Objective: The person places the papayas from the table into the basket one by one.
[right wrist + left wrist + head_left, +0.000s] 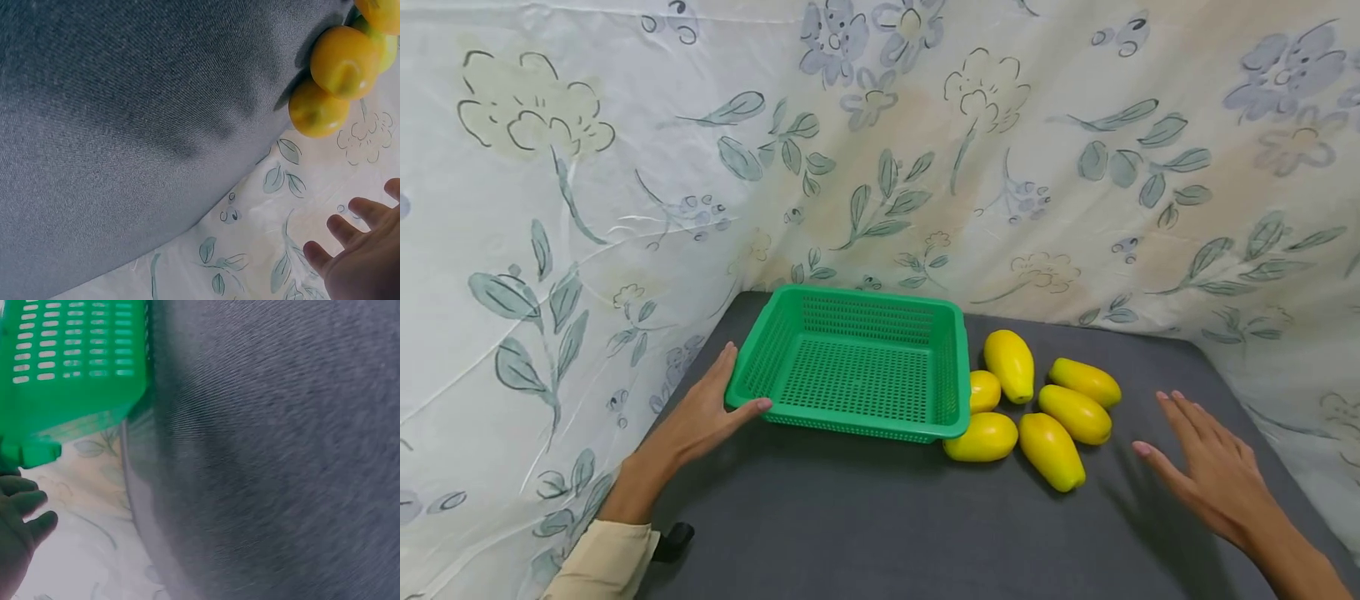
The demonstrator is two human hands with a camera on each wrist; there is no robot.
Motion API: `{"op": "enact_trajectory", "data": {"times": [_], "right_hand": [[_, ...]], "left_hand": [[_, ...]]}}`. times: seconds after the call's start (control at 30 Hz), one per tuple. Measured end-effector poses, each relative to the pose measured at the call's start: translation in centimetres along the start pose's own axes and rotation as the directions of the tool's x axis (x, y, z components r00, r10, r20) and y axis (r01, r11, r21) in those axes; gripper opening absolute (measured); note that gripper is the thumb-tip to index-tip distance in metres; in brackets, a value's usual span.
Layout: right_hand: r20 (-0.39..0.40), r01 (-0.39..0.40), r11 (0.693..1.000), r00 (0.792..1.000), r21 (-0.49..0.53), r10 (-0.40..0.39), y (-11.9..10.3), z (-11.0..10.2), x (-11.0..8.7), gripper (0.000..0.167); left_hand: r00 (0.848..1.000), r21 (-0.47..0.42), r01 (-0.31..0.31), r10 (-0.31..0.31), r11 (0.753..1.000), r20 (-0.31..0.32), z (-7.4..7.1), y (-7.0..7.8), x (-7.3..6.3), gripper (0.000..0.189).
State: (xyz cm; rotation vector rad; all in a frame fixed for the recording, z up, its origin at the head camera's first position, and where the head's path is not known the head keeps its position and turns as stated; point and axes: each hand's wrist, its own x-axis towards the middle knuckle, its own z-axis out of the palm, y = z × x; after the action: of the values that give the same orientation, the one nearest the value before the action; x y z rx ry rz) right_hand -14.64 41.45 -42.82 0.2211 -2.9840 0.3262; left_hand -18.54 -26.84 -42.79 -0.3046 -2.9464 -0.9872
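Observation:
A green plastic basket (857, 423) with slotted walls and a perforated bottom stands at the back left of the dark table. My left hand (700, 417) is at its front left corner, thumb stretched along the front rim and fingers beside the left wall. The left wrist view shows those fingers (28, 500) loosely extended just off the basket's rim. Several smooth yellow oblong fruits (1052, 452), like small papayas, lie to the right of the basket; two are partly behind its edge. Right of the fruits, my right hand (1213, 471) hovers with fingers extended, holding nothing.
The dark grey cloth-covered table (850, 525) extends in front of the basket and fruits. A floral-patterned curtain (887, 167) hangs behind it and along both sides. By the left sleeve, a black strap piece (673, 542) sticks out at the wrist.

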Motion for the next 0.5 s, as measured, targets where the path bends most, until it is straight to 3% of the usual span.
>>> {"op": "enact_trajectory", "data": {"times": [0.2, 0.5], "right_hand": [[-0.035, 0.003, 0.998, 0.999, 0.068, -0.001, -0.1, 0.0, -0.2, 0.092], [0.017, -0.045, 0.981, 0.999, 0.190, 0.043, -1.0, 0.3, -0.2, 0.094]], "left_hand": [[0.999, -0.064, 0.022, -0.023, 0.998, -0.024, 0.6, -0.4, -0.3, 0.115], [0.998, -0.083, 0.022, -0.027, 0.996, -0.065, 1.1, -0.6, -0.7, 0.115]]}}
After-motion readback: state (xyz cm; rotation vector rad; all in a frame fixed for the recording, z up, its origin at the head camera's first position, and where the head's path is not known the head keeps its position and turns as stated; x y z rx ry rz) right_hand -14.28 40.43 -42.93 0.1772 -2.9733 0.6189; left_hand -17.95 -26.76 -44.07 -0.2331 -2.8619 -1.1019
